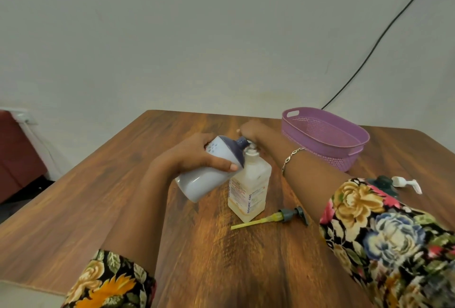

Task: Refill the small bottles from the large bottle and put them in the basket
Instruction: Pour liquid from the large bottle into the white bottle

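Observation:
My left hand [197, 155] grips a pale blue bottle [204, 182] with a dark blue shoulder and holds it tilted above the table. Its open neck points right, against the top of a translucent square bottle [248, 189] that stands upright and holds yellowish liquid. My right hand [253, 132] is closed over the white pump head on that bottle and hides most of it. The purple basket [322, 132] sits at the back right with nothing inside.
A loose pump with a yellow tube [270, 217] lies on the wooden table [209, 258] just in front of the square bottle. A white pump [406, 183] and a dark green cap [382, 182] lie at the right. A black cable runs down the wall.

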`<control>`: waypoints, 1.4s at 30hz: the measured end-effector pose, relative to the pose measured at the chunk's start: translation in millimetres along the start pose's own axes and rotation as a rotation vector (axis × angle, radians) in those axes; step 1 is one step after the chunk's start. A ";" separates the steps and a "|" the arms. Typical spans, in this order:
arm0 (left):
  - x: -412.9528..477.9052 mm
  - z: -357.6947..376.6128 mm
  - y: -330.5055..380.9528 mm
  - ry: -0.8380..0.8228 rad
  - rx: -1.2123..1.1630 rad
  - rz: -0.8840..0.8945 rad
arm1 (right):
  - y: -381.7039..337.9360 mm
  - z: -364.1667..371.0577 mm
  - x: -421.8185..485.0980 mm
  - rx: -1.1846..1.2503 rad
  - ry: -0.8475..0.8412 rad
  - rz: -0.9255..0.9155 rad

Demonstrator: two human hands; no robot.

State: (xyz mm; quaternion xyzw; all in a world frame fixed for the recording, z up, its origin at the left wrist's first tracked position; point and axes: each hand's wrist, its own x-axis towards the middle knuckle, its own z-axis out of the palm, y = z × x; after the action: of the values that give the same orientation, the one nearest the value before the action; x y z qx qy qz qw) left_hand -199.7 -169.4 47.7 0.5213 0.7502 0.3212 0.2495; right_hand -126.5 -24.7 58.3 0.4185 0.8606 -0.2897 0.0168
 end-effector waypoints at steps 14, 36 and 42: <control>-6.8 -2.5 12.0 0.005 -0.038 0.016 | -0.6 -7.5 7.8 0.192 0.073 -0.048; -6.1 0.2 0.2 -0.045 -0.040 0.005 | 9.6 -2.7 0.7 -0.043 0.126 -0.145; -5.1 -3.5 3.9 -0.042 -0.064 0.007 | -0.3 -9.7 5.7 -0.033 0.138 -0.128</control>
State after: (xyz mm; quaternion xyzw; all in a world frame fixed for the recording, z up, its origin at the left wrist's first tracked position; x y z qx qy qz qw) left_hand -198.1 -174.0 53.1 0.5223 0.7323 0.3350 0.2805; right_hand -128.3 -15.9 64.9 0.3814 0.8893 -0.2464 -0.0544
